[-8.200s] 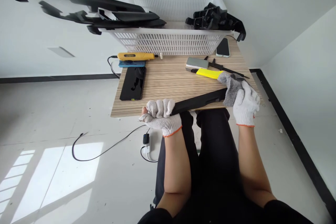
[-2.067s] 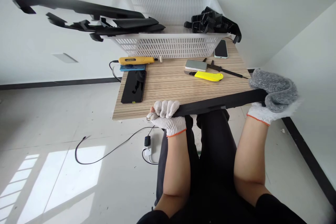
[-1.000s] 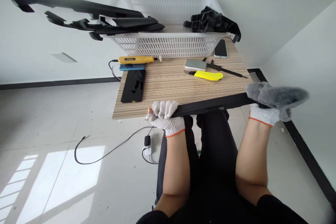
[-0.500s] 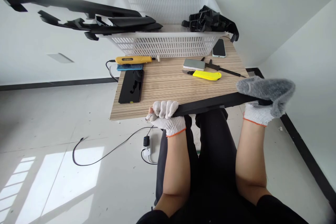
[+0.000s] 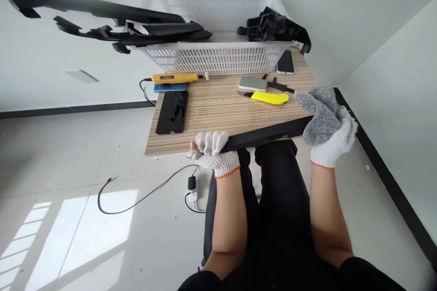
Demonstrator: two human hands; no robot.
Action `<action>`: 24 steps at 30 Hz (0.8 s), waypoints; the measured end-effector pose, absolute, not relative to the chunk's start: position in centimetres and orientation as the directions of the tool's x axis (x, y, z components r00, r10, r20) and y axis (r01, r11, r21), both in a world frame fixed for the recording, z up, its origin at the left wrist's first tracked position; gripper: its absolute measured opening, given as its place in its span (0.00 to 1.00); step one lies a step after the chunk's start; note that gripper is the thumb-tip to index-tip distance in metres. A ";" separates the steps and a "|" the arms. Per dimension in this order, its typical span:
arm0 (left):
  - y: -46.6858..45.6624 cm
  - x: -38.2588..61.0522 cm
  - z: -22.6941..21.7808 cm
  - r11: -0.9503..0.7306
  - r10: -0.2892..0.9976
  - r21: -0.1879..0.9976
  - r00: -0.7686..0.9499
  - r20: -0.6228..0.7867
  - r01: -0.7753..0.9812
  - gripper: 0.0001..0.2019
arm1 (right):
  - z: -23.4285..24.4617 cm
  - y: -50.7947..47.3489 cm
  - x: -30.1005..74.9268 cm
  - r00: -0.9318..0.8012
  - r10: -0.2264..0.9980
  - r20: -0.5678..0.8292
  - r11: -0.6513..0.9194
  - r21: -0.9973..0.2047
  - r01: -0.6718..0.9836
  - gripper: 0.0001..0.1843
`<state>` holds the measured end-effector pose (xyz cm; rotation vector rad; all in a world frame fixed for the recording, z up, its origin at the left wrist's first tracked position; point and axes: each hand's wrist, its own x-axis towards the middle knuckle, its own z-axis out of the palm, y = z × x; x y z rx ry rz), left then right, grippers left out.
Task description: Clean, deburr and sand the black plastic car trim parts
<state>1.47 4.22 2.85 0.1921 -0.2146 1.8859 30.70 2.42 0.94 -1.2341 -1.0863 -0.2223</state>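
Observation:
In a white knit glove, my left hand (image 5: 213, 151) is wrapped round the left end of a long black plastic strip (image 5: 266, 135). The strip lies across my lap at the table's front edge, rising slightly to the right. My gloved right hand (image 5: 336, 138) grips a folded grey cloth (image 5: 321, 116) at the strip's right end. That end is hidden behind the cloth, and whether the cloth presses on it I cannot tell. Beyond the strip lie a yellow utility knife (image 5: 269, 97) with its blade out and a grey sharpening stone (image 5: 253, 83).
A white plastic basket (image 5: 218, 57) at the back holds black plastic parts (image 5: 269, 27); long ones (image 5: 102, 9) jut out leftward. A yellow corded tool (image 5: 175, 78), a black phone (image 5: 172, 111), another phone (image 5: 286, 62) and a black thin tool (image 5: 280, 86) lie on the table (image 5: 211, 104).
My right hand and the grey cloth have moved left along the strip, and the cloth has changed shape. My left hand still holds the other end, almost in place.

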 end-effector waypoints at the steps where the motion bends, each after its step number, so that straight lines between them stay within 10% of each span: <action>1: 4.2 1.5 2.9 -0.309 0.916 -0.053 -0.312 0.251 -0.950 0.24 | 1.0 2.1 30.0 0.543 0.348 0.764 0.260 -0.635 0.727 0.30; 5: 4.1 2.1 2.9 -0.299 0.927 0.029 -0.283 0.248 -0.954 0.27 | 2.2 0.9 26.9 0.439 0.403 0.803 -0.060 -0.456 0.888 0.21; 8: 4.1 3.0 2.7 -0.302 0.934 0.105 -0.271 0.233 -0.948 0.29 | 3.8 -0.1 23.2 0.120 0.672 0.731 0.061 -0.216 0.975 0.17; 14: 3.8 3.3 3.0 -0.323 0.934 0.225 -0.271 0.233 -0.919 0.32 | 5.1 -1.6 15.5 -0.152 0.804 0.575 0.316 -0.198 0.928 0.20; 24: 3.1 1.6 6.8 -0.196 0.940 0.436 -0.042 0.338 -0.878 0.32 | 5.0 -0.2 22.0 -0.155 0.786 0.598 0.259 -0.092 0.962 0.27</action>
